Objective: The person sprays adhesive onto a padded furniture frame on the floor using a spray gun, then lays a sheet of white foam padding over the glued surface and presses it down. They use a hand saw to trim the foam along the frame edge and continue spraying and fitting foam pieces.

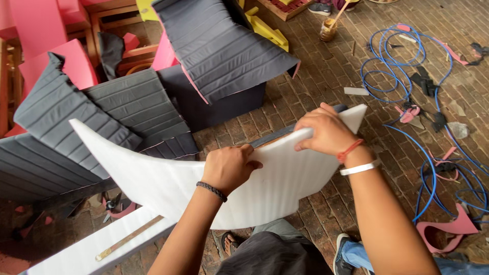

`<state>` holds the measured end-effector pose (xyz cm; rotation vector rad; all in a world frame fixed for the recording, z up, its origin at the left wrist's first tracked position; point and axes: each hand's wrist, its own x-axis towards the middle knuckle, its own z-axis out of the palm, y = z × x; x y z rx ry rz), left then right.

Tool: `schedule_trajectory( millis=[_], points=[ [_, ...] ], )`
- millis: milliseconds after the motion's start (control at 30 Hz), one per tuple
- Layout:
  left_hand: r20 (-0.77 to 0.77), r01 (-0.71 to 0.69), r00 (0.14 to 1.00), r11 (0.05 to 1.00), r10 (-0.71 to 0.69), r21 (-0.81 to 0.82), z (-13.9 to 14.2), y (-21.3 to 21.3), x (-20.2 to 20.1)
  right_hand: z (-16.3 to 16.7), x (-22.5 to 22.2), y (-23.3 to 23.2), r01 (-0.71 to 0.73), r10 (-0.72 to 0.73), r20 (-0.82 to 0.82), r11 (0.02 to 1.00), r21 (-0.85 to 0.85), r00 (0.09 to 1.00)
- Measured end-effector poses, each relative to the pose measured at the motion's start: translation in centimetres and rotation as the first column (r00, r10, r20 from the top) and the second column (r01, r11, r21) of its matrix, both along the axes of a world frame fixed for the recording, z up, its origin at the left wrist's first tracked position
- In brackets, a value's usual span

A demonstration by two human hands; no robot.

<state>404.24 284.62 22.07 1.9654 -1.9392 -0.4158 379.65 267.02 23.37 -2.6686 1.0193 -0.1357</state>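
Both hands hold a big white foam sheet (168, 178), curved, up over the brick floor (316, 86), w/ a thin grey cloth strip (275, 135) along its top edge. Left hand (229, 167) is curled & pressed on that edge near the middle. Right hand (326, 130) pinches foam & strip together nearer the right tip. The sheet's long way runs left-right, most of it left of both hands. Grey padded covers (127, 102) sit behind.

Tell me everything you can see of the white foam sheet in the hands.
The white foam sheet is a thin, faintly ribbed panel, bowed in a curve, with a pointed left tip and a squared right corner. The left hand and the right hand grip its top edge, pressing it against a dark strip behind.
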Motion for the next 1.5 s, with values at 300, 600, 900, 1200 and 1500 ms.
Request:
schedule_trajectory(
  millis=[300, 600, 900, 1200, 1500],
  points=[
    [-0.009, 0.012, 1.000, 1.000, -0.012, 0.028, -0.2, -5.9, -4.3, -16.7, -15.3, -7.1, 0.142, -0.593, 0.544, 0.742, 0.655, 0.593],
    [0.238, -0.351, 0.929, 0.881, 0.285, 0.317, -6.9, -28.1, -17.6, -36.3, -26.4, -24.3, 0.457, -0.722, 0.333, 0.659, 0.597, 0.606],
    [0.252, -0.415, 0.910, 0.704, 0.330, 0.577, -23.7, -41.7, -20.7, -48.0, -30.5, -30.5, 0.519, -0.766, 0.344, 0.628, 0.579, 0.543],
    [0.012, -0.261, 0.954, 0.813, 0.299, 0.521, -44.7, -45.3, -15.9, -55.5, -28.8, -35.7, 0.609, -0.749, 0.237, 0.648, 0.457, 0.618],
    [0.077, -0.400, 0.905, 0.778, 0.418, 0.485, -49.2, -45.6, -17.2, -57.9, -29.0, -36.4, 0.687, -0.741, 0.122, 0.661, 0.301, 0.660]
  ],
)
